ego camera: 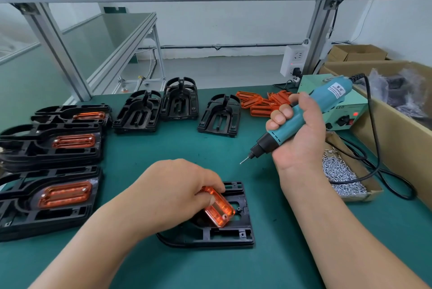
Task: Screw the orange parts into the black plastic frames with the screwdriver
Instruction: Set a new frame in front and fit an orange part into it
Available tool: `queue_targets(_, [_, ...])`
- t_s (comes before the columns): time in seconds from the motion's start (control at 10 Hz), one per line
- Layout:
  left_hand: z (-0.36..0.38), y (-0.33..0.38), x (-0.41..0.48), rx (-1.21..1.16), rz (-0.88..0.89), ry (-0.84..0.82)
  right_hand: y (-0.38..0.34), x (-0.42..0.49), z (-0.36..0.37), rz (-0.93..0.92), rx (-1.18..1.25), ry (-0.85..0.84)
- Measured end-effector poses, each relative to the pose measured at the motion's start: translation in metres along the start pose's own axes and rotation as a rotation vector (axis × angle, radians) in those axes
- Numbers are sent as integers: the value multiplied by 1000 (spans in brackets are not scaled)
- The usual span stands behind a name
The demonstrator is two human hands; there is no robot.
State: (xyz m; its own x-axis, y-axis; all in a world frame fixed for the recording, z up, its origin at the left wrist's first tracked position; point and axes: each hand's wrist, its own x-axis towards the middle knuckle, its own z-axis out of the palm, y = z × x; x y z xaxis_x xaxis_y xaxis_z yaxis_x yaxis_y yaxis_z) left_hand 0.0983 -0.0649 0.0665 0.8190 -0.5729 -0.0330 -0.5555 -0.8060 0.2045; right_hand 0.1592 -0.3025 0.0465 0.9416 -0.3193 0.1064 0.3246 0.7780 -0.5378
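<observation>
My left hand (177,192) pinches an orange part (221,210) that lies tilted on a black plastic frame (233,235) at the near centre of the green bench. My right hand (300,134) grips a teal electric screwdriver (301,118), held above the bench with its bit pointing down-left, clear of the frame. Three black frames with orange parts fitted (65,195) lie in a row at the left. Bare black frames (219,114) stand at the back centre. A heap of loose orange parts (259,102) lies behind the screwdriver.
A cardboard tray of small silver screws (339,171) sits at the right, crossed by the screwdriver's black cable (392,185). Behind it stand a green power unit (346,113) and a large cardboard box (397,111). Aluminium frame posts rise at the back.
</observation>
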Motion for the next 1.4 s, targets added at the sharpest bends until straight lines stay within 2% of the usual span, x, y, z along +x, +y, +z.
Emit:
queue_targets(0.2, [9, -5, 6, 1, -33, 107, 0, 0, 0, 8, 7, 4])
queue_targets(0.3, [12, -4, 7, -98, -75, 73, 0, -1, 0, 13, 3, 6])
queue_targets(0.6, [24, 9, 11, 13, -41, 94, -1, -3, 4, 18, -9, 3])
queue_targets(0.8, [16, -3, 9, -114, -98, 42, 0, -3, 4, 21, -7, 5])
queue_targets(1.2, [22, 8, 18, 56, -255, -27, 0, -2, 2, 19, -4, 0])
queue_targets(1.4, [12, 14, 21, 75, -258, -100, 4, -6, 3, 25, -34, 3])
